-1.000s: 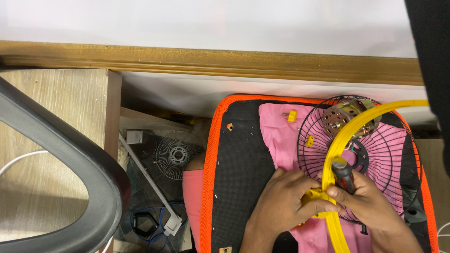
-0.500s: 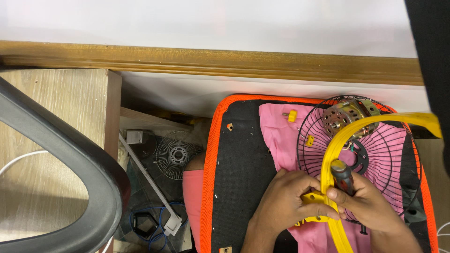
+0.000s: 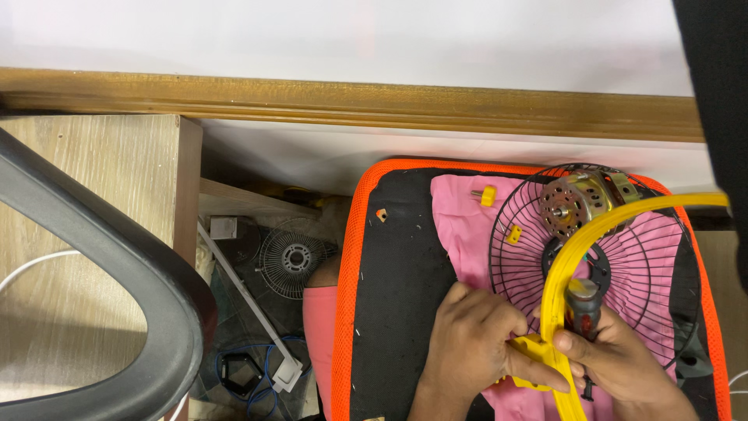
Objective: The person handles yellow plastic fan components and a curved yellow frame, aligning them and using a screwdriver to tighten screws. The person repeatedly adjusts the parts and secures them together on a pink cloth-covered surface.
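Head view: motor point(image 3: 575, 204) inside black fan guard point(image 3: 514, 265)

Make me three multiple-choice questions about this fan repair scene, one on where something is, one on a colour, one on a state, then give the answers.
1. Where does the fan motor lie?
A. on the wire grille
B. on the wooden shelf
C. in the left hand

2. What colour is the curved plastic band?
A. blue
B. yellow
C. white

3. What is the right hand doing?
A. resting open
B. holding a cable
C. gripping a screwdriver

Answers: 1 A, the motor sits at the grille's upper edge. 2 B, the band arcs yellow over the grille. 3 C, its fingers wrap the handle, while the left hand pinches the band's bracket.
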